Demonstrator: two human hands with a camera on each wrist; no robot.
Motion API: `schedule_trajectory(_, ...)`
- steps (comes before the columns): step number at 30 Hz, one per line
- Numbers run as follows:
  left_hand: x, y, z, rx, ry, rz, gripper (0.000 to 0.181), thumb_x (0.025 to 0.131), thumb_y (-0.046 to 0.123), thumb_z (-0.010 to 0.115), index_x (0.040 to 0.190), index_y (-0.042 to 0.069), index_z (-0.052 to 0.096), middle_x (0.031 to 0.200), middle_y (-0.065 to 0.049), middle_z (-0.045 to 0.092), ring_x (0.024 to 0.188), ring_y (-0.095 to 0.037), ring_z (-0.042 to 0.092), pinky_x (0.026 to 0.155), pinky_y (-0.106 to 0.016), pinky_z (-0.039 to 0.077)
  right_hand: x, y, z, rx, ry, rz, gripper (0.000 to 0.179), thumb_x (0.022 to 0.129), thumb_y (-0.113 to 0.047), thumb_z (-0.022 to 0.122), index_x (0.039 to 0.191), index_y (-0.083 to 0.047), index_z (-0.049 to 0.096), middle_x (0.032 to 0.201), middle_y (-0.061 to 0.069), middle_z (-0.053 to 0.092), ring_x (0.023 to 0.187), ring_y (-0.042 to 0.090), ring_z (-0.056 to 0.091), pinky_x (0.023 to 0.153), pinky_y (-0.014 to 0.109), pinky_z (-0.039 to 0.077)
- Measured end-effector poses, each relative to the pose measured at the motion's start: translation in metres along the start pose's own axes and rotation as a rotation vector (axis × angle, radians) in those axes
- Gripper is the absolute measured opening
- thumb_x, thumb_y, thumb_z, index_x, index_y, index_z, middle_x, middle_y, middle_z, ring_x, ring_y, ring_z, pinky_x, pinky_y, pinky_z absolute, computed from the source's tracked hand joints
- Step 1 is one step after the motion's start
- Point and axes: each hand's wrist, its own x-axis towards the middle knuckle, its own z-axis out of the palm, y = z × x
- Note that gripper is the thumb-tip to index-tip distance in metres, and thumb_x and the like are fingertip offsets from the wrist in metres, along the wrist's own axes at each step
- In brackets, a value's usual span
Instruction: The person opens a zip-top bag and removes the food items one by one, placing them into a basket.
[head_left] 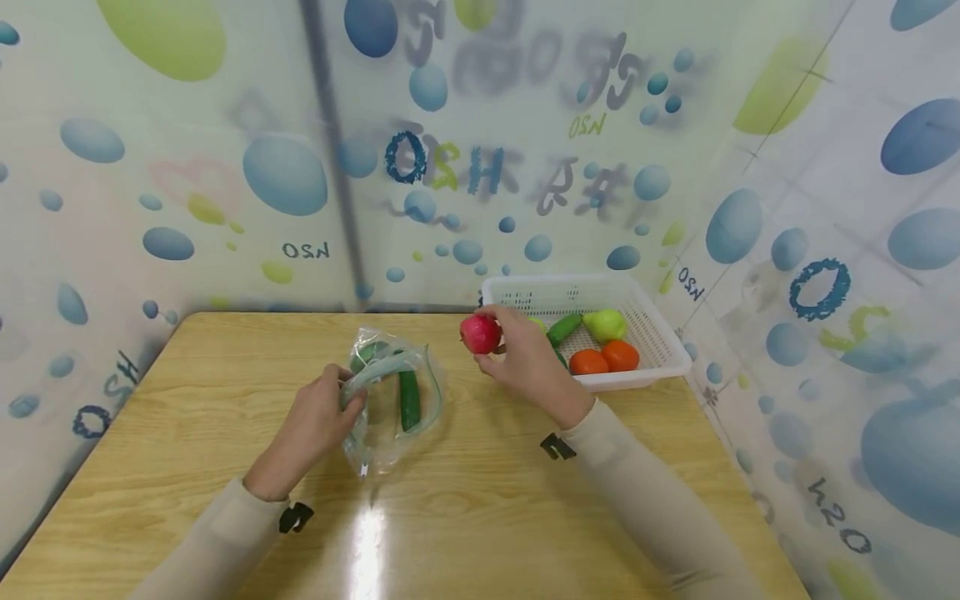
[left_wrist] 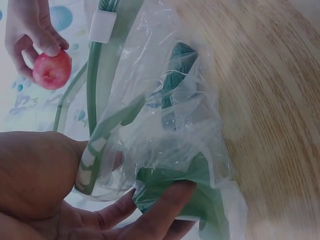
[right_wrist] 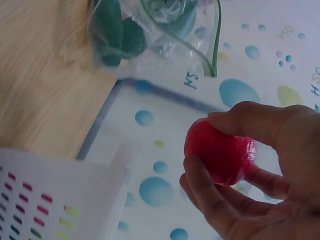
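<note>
My right hand (head_left: 531, 357) holds a red apple (head_left: 480, 334) in the air, fingers and thumb round it, just left of the white basket. The left hand (head_left: 321, 414) grips the edge of a clear plastic zip bag (head_left: 382, 450) with a green seal strip and a white slider (left_wrist: 103, 27). Inside the bag lie a dark green cucumber (head_left: 409, 400) and another green item (head_left: 367, 356), blurred by the plastic. The bag's mouth gapes upward, and the apple is apart from it, to its right.
A white perforated basket (head_left: 667, 367) stands at the table's back right, holding orange-red tomatoes (head_left: 621, 356), a yellow-green pear-like fruit (head_left: 605, 325) and a green cucumber-like vegetable (head_left: 564, 329). The wooden table (head_left: 465, 517) meets patterned walls behind and at the right.
</note>
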Motion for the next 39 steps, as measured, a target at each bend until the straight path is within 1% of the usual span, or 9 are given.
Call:
schedule_trajectory(4, -0.001, -0.001, -0.001, 0.002, 0.003, 0.003, 0.045, 0.117, 0.02, 0.065, 0.144, -0.015, 0.055, 0.112, -0.032, 0.076, 0.076, -0.022, 0.069, 0.056, -0.031, 0.053, 0.004, 0.01, -0.009, -0.053, -0.012, 0.092, 0.068, 0.102, -0.01, 0.091, 0.16, -0.002, 0.056, 0.15, 0.022, 0.069, 0.126, 0.036, 0.074, 0.104, 0.047, 0.071)
schedule_trajectory(10, -0.001, -0.003, -0.002, 0.004, 0.0, -0.002, 0.045, 0.117, 0.021, 0.066, 0.143, -0.015, 0.056, 0.104, -0.027, 0.075, 0.072, -0.021, 0.066, 0.055, -0.031, 0.052, 0.013, 0.023, -0.015, -0.121, -0.075, 0.286, 0.07, 0.104, -0.017, 0.089, 0.166, -0.006, 0.057, 0.153, 0.025, 0.063, 0.136, 0.041, 0.069, 0.11, 0.056, 0.069)
schedule_trajectory(14, -0.001, -0.004, -0.002, 0.002, -0.002, -0.012, 0.045, 0.117, 0.021, 0.067, 0.142, -0.015, 0.057, 0.103, -0.025, 0.075, 0.073, -0.021, 0.065, 0.055, -0.031, 0.051, 0.019, 0.032, -0.013, -0.19, -0.11, 0.347, 0.07, 0.106, -0.02, 0.088, 0.166, -0.003, 0.057, 0.152, 0.025, 0.067, 0.134, 0.041, 0.069, 0.113, 0.056, 0.067)
schedule_trajectory(16, -0.002, -0.005, -0.002, 0.0, -0.004, -0.016, 0.045, 0.117, 0.022, 0.066, 0.142, -0.015, 0.057, 0.102, -0.024, 0.075, 0.073, -0.02, 0.065, 0.055, -0.03, 0.05, 0.021, 0.035, -0.011, -0.215, -0.118, 0.358, 0.067, 0.106, -0.02, 0.088, 0.163, -0.001, 0.058, 0.149, 0.024, 0.07, 0.13, 0.04, 0.07, 0.113, 0.054, 0.067)
schedule_trajectory(22, -0.004, -0.005, -0.003, -0.001, -0.001, -0.019, 0.046, 0.117, 0.023, 0.066, 0.142, -0.014, 0.057, 0.098, -0.021, 0.074, 0.07, -0.02, 0.063, 0.054, -0.03, 0.049, 0.025, 0.04, -0.01, -0.25, -0.114, 0.355, 0.05, 0.106, -0.018, 0.086, 0.147, 0.004, 0.065, 0.136, 0.024, 0.079, 0.113, 0.038, 0.078, 0.107, 0.051, 0.07)
schedule_trajectory(28, -0.004, -0.006, -0.003, 0.008, 0.0, -0.014, 0.047, 0.118, 0.023, 0.067, 0.142, -0.015, 0.056, 0.094, -0.019, 0.072, 0.069, -0.019, 0.062, 0.054, -0.03, 0.048, 0.024, 0.042, -0.01, -0.234, -0.12, 0.361, 0.06, 0.106, -0.017, 0.088, 0.159, 0.001, 0.065, 0.15, 0.024, 0.076, 0.121, 0.038, 0.073, 0.113, 0.051, 0.067)
schedule_trajectory(33, -0.003, -0.006, -0.002, 0.015, -0.003, -0.01, 0.048, 0.118, 0.024, 0.066, 0.142, -0.016, 0.056, 0.091, -0.018, 0.071, 0.067, -0.019, 0.061, 0.053, -0.031, 0.047, 0.022, 0.044, -0.009, -0.227, -0.132, 0.352, 0.057, 0.107, -0.017, 0.086, 0.158, 0.0, 0.067, 0.152, 0.023, 0.074, 0.123, 0.037, 0.068, 0.117, 0.051, 0.064)
schedule_trajectory(36, -0.002, -0.005, -0.001, 0.022, -0.003, -0.003, 0.047, 0.118, 0.023, 0.066, 0.141, -0.017, 0.057, 0.09, -0.017, 0.07, 0.065, -0.019, 0.06, 0.053, -0.031, 0.047, 0.019, 0.043, -0.009, -0.217, -0.114, 0.341, 0.055, 0.107, -0.017, 0.086, 0.156, 0.0, 0.069, 0.148, 0.022, 0.075, 0.12, 0.036, 0.067, 0.113, 0.049, 0.065)
schedule_trajectory(39, -0.001, -0.005, -0.001, 0.031, -0.003, 0.002, 0.047, 0.118, 0.024, 0.066, 0.14, -0.017, 0.057, 0.09, -0.018, 0.069, 0.066, -0.02, 0.059, 0.053, -0.031, 0.047, 0.016, 0.039, -0.01, -0.213, -0.085, 0.313, 0.053, 0.108, -0.018, 0.085, 0.156, -0.001, 0.069, 0.148, 0.022, 0.074, 0.116, 0.035, 0.067, 0.102, 0.045, 0.067)
